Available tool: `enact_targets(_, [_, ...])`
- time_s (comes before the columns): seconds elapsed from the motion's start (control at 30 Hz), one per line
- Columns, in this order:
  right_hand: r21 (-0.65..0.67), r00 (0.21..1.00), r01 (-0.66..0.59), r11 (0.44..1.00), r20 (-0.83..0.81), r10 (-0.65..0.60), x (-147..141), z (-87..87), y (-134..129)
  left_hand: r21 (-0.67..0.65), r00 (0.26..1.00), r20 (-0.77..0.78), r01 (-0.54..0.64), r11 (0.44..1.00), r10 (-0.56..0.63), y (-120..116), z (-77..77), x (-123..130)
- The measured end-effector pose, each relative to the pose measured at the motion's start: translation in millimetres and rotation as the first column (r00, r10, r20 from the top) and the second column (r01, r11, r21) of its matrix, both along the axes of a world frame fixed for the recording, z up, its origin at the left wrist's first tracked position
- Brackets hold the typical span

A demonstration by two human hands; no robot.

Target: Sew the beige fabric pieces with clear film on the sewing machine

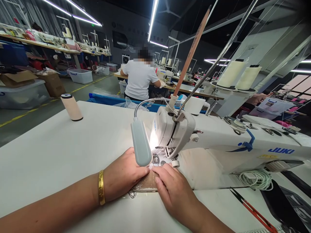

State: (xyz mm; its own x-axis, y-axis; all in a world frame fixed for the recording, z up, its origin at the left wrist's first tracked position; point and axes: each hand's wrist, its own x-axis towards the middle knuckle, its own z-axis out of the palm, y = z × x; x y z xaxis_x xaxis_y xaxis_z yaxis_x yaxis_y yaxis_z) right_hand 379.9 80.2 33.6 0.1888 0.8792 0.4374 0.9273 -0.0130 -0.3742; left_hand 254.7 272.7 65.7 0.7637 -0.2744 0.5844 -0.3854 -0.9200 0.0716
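Observation:
My left hand (125, 176), with a gold bracelet (101, 187) at the wrist, rests on the sewing machine bed. The grey lamp (141, 142) hides most of its fingers; the thumb points inward. My right hand (171, 186) lies opposite with its fingers bent together. The fingertips of both hands nearly meet just before the presser foot area, pressed down on something too small and covered to make out. Under them is a brown, clear-taped plate (145, 185). The white sewing machine (213, 132) stands at the right, its needle area lit by the lamp.
A peach thread cone (72, 107) stands on the white table (60, 155), far left. At right lie red-handled tweezers (255, 210), a coil of pale cord (256, 180) and a black phone-like object (279, 204). A person in a white shirt (141, 79) sits ahead.

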Motion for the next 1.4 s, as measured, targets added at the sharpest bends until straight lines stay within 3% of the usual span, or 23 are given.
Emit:
enact_targets(0.23, [-0.015, 1.000, -0.009, 1.000, 0.018, 0.010, -1.6, -2.3, 2.4, -0.123, 0.999, -0.040, 0.016, 0.992, -0.021, -5.5, 9.1, 1.5])
enact_targets(0.37, [-0.011, 1.000, -0.003, 1.000, 0.023, 0.003, -1.4, -3.6, 2.7, -0.070, 1.000, 0.002, 0.014, 0.997, -0.014, -4.5, 11.6, 3.3])
enact_targets(0.53, [-0.015, 1.000, 0.001, 1.000, 0.012, -0.001, -0.9, -2.6, 0.6, 0.026, 1.000, 0.005, -0.030, 0.999, 0.030, 3.3, 2.9, 4.1])
enact_targets(0.73, [0.035, 0.998, 0.068, 0.997, -0.020, -0.068, 5.5, 1.3, 0.1, -0.036, 0.994, -0.092, -0.055, 0.998, 0.051, 12.1, -6.8, 5.3])
enact_targets(1.0, [0.057, 0.993, 0.096, 0.994, -0.073, -0.092, 10.8, 11.1, -3.5, -0.027, 0.994, -0.070, -0.083, 0.996, 0.081, 12.5, -12.8, 7.1])
enact_targets(1.13, [0.016, 0.999, 0.030, 0.999, -0.030, -0.029, 6.7, 19.9, -10.9, -0.019, 0.959, -0.203, -0.207, 0.978, 0.199, 17.8, -17.2, 8.6])
enact_targets(1.27, [-0.074, 0.969, -0.139, 0.988, 0.194, 0.151, -8.4, 16.3, -24.3, -0.014, 0.883, -0.300, -0.383, 0.924, 0.361, 30.4, -21.3, 8.9])
enact_targets(1.4, [-0.031, 0.926, -0.120, 0.992, 0.356, 0.123, -21.1, 4.8, -54.4, -0.126, 0.848, -0.291, -0.494, 0.861, 0.443, 44.4, -24.7, 4.1])
